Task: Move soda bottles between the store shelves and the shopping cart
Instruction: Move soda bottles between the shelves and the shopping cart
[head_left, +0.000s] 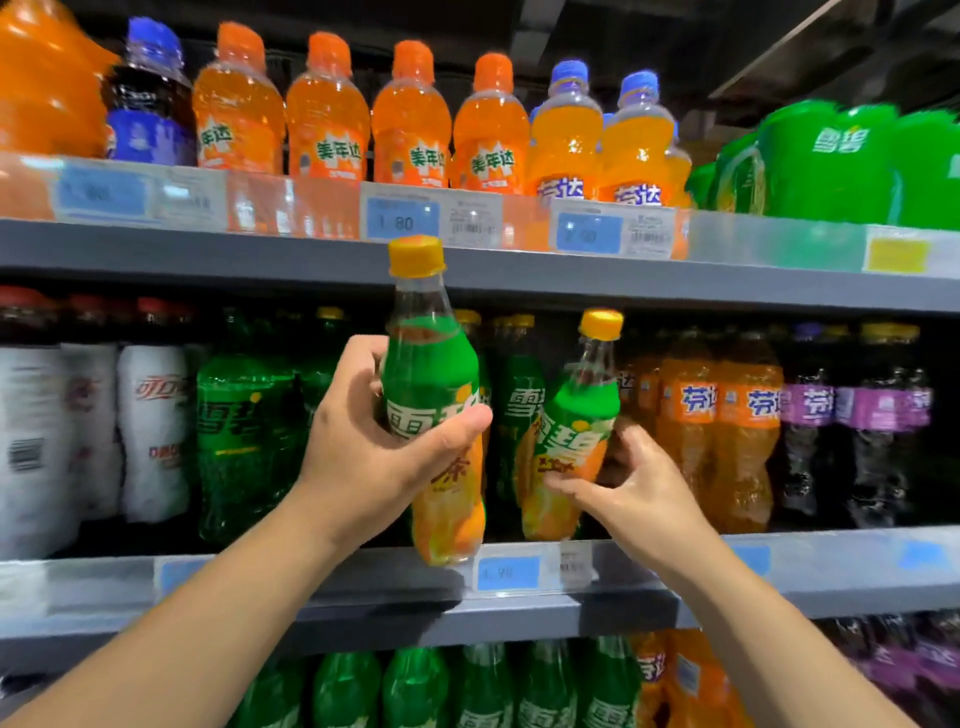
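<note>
My left hand (363, 441) grips a soda bottle (434, 364) with a yellow cap and a green and orange label, holding it upright in front of the middle shelf (363, 587). My right hand (639, 493) touches a second bottle of the same kind (576, 431), which leans to the right on the middle shelf; the fingers reach around its lower part, with the thumb behind it. No shopping cart shows in this view.
The middle shelf also holds white cola bottles (150, 431), green bottles (244, 441), orange bottles (727, 426) and purple bottles (872, 426). Orange soda bottles (410, 119) line the top shelf. Green bottles (415, 691) stand on the shelf below.
</note>
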